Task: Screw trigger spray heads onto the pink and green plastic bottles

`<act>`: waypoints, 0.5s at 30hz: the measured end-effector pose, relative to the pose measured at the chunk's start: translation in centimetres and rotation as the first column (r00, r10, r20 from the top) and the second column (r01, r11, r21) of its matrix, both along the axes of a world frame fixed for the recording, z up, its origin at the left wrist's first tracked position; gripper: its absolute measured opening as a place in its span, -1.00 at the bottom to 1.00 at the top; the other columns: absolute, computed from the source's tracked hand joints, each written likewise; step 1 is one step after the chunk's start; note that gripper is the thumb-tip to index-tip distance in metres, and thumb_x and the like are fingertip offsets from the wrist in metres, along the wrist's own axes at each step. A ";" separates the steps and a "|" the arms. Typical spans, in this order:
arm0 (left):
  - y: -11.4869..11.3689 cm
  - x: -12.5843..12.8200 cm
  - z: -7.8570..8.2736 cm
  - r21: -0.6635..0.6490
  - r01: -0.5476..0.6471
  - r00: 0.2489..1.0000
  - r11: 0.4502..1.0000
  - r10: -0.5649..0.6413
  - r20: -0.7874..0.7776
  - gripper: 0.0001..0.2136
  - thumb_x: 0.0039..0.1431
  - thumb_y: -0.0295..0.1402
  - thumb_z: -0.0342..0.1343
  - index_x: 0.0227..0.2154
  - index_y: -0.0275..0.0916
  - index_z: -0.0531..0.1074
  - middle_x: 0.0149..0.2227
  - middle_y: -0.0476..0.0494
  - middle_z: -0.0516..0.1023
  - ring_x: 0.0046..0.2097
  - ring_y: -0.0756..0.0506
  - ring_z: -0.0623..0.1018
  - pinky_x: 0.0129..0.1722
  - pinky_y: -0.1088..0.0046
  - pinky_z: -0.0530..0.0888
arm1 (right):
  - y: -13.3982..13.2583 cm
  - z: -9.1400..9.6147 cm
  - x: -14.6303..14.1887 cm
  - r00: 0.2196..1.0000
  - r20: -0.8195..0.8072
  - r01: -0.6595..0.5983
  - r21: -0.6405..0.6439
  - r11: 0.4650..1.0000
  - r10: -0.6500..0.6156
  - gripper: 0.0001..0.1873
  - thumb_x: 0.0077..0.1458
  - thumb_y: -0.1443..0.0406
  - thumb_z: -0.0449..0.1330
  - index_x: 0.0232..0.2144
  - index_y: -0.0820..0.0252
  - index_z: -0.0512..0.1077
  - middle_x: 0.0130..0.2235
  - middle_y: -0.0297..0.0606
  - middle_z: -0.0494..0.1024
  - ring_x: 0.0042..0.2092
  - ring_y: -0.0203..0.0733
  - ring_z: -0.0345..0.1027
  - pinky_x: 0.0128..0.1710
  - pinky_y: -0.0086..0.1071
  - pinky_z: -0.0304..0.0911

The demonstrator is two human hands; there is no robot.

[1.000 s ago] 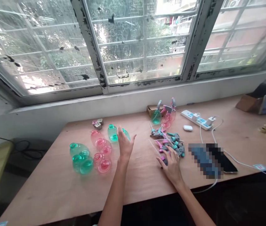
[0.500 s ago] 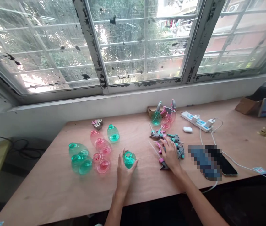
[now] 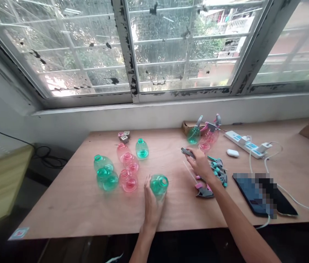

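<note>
My left hand (image 3: 154, 204) is closed around a clear green spray bottle (image 3: 159, 184) without a top, its neck tilted to the right. In my right hand (image 3: 200, 163) is a grey spray head (image 3: 188, 152), gripped by the fingers and lifted over the pile. Part of it is hidden by the hand. Beneath and beside that hand lie several spray heads (image 3: 219, 171) in grey, green and pink, with thin clear tubes. Left of my left hand stand pink bottles (image 3: 128, 180) and green bottles (image 3: 107, 179), all with open necks.
Assembled spray bottles, one green (image 3: 194, 136) and pink (image 3: 209, 138), stand by a cardboard box (image 3: 186, 128). At right are a power strip (image 3: 244, 143), a white case (image 3: 232, 153) and phones (image 3: 253, 197). Small square pieces (image 3: 124, 138) lie near the wall.
My right hand has picked a spray head out of the pile and raised it. The green bottle in my left hand has tipped to the right. The view has shifted.
</note>
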State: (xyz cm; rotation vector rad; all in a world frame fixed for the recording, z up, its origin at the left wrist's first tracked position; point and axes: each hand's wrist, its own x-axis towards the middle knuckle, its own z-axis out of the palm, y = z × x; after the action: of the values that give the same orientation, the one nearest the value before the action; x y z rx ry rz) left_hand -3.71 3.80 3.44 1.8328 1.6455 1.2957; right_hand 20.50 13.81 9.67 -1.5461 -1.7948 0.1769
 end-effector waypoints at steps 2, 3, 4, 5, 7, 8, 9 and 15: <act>-0.4 -0.1 0.3 0.037 -0.010 0.999 0.999 0.012 -0.053 -0.36 0.22 -0.47 0.11 0.30 -0.11 -0.02 0.36 -0.32 0.06 0.39 -0.25 0.10 0.32 -0.03 0.16 | -3.6 0.9 -0.3 0.993 -0.119 0.009 0.001 1.000 -0.009 -0.66 0.28 0.19 0.05 0.05 0.13 0.36 -0.10 -0.16 0.62 -0.14 -0.06 0.50 -0.12 -0.22 0.42; -0.6 -0.1 0.4 0.046 -0.019 0.997 0.999 0.023 -0.078 -0.37 0.22 -0.51 0.08 0.30 -0.08 0.01 0.36 -0.29 0.04 0.40 -0.26 0.06 0.32 -0.05 0.13 | -5.5 1.1 -0.2 0.978 -0.205 0.023 -0.007 1.000 -0.023 -0.66 0.28 0.15 0.05 0.03 0.14 0.37 -0.18 -0.20 0.62 -0.23 -0.10 0.51 -0.24 -0.28 0.44; -0.8 -0.1 0.5 0.052 -0.029 0.994 0.998 0.035 -0.101 -0.36 0.21 -0.55 0.06 0.30 -0.05 0.02 0.36 -0.27 0.03 0.40 -0.27 0.03 0.33 -0.07 0.12 | -7.3 1.1 0.0 0.902 -0.425 0.059 -0.041 0.997 -0.071 -0.69 0.23 0.13 0.14 -0.04 0.13 0.43 -0.30 -0.26 0.60 -0.31 -0.12 0.49 -0.32 -0.31 0.42; -0.9 -0.1 0.5 0.056 -0.040 0.992 0.998 0.046 -0.119 -0.34 0.20 -0.59 0.04 0.31 -0.03 0.03 0.36 -0.25 0.02 0.41 -0.28 0.01 0.33 -0.08 0.11 | -8.8 0.9 0.3 0.791 -0.604 0.071 -0.068 0.995 -0.098 -0.72 0.20 0.13 0.18 -0.10 0.12 0.47 -0.37 -0.31 0.56 -0.35 -0.14 0.46 -0.38 -0.34 0.39; -0.9 -0.1 0.5 0.062 -0.052 0.987 0.997 0.061 -0.148 -0.31 0.18 -0.64 0.02 0.31 -0.01 0.03 0.36 -0.24 0.01 0.40 -0.29 0.01 0.32 -0.09 0.11 | -11.2 0.3 1.3 0.522 -0.846 0.077 -0.084 0.994 -0.112 -0.77 0.14 0.13 0.25 -0.19 0.11 0.50 -0.45 -0.39 0.48 -0.42 -0.22 0.39 -0.44 -0.40 0.34; -0.9 -0.1 0.5 0.064 -0.053 0.985 0.997 0.062 -0.159 -0.30 0.17 -0.66 0.01 0.31 0.00 0.03 0.35 -0.23 0.01 0.40 -0.29 0.01 0.32 -0.09 0.12 | -12.0 -0.1 1.9 0.421 -0.900 0.064 -0.094 0.994 -0.112 -0.78 0.11 0.15 0.29 -0.22 0.10 0.51 -0.47 -0.42 0.44 -0.43 -0.25 0.36 -0.45 -0.42 0.32; -0.8 -0.1 0.5 0.062 -0.052 0.984 0.997 0.062 -0.167 -0.29 0.16 -0.67 0.00 0.31 0.01 0.04 0.35 -0.23 0.01 0.40 -0.29 0.03 0.31 -0.09 0.15 | -12.6 -0.5 2.4 0.353 -0.928 0.049 -0.108 0.993 -0.118 -0.79 0.08 0.16 0.32 -0.24 0.10 0.52 -0.48 -0.45 0.41 -0.44 -0.27 0.34 -0.45 -0.43 0.31; -0.4 0.1 0.6 0.032 -0.024 0.986 0.999 0.029 -0.166 -0.31 0.18 -0.67 -0.05 0.31 0.02 0.03 0.36 -0.24 -0.05 0.38 -0.29 0.09 0.26 -0.04 0.27 | -12.9 -2.0 2.7 0.451 -0.878 -0.088 -0.222 0.971 -0.160 -0.73 0.08 0.12 0.31 -0.20 0.13 0.52 -0.54 -0.42 0.47 -0.47 -0.22 0.34 -0.38 -0.34 0.26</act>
State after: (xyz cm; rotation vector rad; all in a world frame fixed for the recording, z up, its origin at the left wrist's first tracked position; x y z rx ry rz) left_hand -3.63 3.42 4.08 1.9913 1.7492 1.2128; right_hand 23.24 0.89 7.72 -1.2283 -0.8638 1.0365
